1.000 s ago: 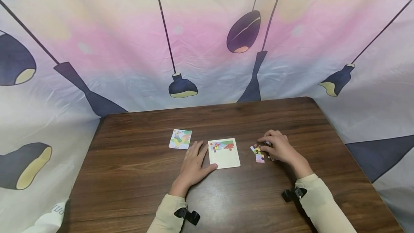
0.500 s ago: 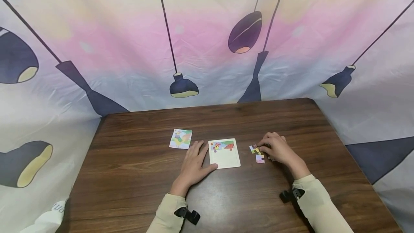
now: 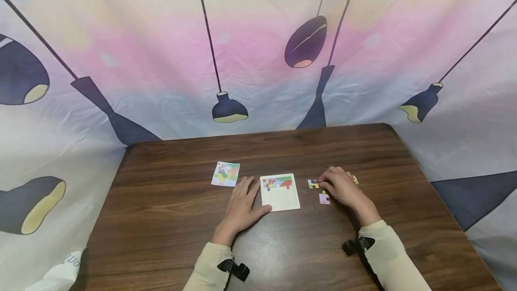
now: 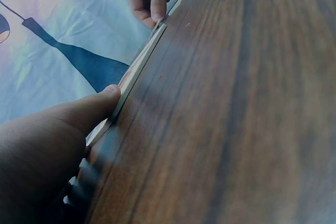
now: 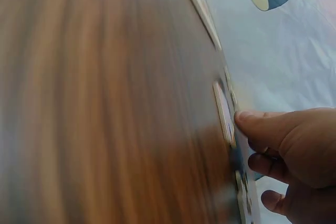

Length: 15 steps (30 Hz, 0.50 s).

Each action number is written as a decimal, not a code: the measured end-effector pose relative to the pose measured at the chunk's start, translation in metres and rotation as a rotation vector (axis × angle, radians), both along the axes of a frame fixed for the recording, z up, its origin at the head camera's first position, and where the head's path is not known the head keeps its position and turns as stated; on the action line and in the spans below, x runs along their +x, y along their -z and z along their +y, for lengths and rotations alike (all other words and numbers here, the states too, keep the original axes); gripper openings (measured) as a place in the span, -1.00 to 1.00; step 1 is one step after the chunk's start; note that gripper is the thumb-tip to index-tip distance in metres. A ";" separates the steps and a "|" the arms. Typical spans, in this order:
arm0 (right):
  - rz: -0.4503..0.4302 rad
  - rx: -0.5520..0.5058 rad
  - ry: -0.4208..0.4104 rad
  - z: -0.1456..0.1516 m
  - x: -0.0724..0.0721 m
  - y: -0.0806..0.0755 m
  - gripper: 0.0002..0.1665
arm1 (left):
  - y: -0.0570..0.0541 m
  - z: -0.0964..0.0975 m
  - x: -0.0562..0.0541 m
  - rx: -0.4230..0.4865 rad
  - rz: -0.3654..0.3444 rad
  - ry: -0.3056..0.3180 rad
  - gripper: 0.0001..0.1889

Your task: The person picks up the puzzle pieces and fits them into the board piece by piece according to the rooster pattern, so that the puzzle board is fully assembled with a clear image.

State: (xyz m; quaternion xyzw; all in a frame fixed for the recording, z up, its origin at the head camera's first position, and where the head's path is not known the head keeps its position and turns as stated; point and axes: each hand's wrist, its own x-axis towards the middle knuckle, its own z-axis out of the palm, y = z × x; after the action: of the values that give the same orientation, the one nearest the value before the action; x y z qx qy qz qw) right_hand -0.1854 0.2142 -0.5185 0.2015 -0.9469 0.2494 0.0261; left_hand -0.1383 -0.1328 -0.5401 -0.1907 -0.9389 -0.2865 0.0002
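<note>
The left hand (image 3: 241,208) lies flat on the table (image 3: 169,219), fingers straight and relaxed, its thumb touching the near left edge of the board (image 3: 280,191); it grips nothing; in the left wrist view the thumb (image 4: 89,111) presses against the board's thin edge (image 4: 139,66), seen side-on. The board is a pale square frame lying flat near the table's middle; a strip of coloured pieces fills its far edge, and the rest of it shows bare and white.

The right hand (image 3: 340,185) rests on the table to the right of the board and apart from it, fingers curled down over a small cluster of loose pieces; its fingertips touch a piece (image 3: 313,184) that sticks out to the left; whether they pinch it or only press it I cannot tell; in the right wrist view the thumb (image 5: 262,127) sits against the edge of a piece (image 5: 223,113) lying flat on the wood. A second piece (image 3: 324,198), pinkish, lies just beside the hand on its near left side, untouched; a sliver of another piece (image 3: 355,179) shows at the hand's far right.

A card (image 3: 225,174) with a colourful picture lies flat to the left of the board, beyond the left hand's fingertips and apart from them. Both sleeves (image 3: 210,266) are pale; a printed cloth (image 3: 258,48) with dark lamp shapes hangs behind the table.
</note>
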 end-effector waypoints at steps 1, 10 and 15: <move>-0.003 -0.023 -0.002 -0.003 0.000 0.001 -0.91 | 0.000 0.000 0.000 0.002 0.004 0.001 -0.11; -0.046 -0.157 -0.077 -0.052 0.000 0.006 -0.92 | 0.002 0.001 -0.001 0.003 -0.006 -0.005 -0.11; -0.061 -0.184 -0.142 -0.076 0.001 0.006 -0.93 | 0.002 0.001 -0.001 0.007 -0.001 -0.004 -0.11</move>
State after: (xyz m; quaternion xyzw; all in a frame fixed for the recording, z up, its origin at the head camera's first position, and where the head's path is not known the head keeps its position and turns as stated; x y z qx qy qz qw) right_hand -0.1845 0.1383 -0.5248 0.2573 -0.9036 0.3425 -0.0019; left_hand -0.1390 -0.1322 -0.5419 -0.1885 -0.9384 -0.2898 0.0009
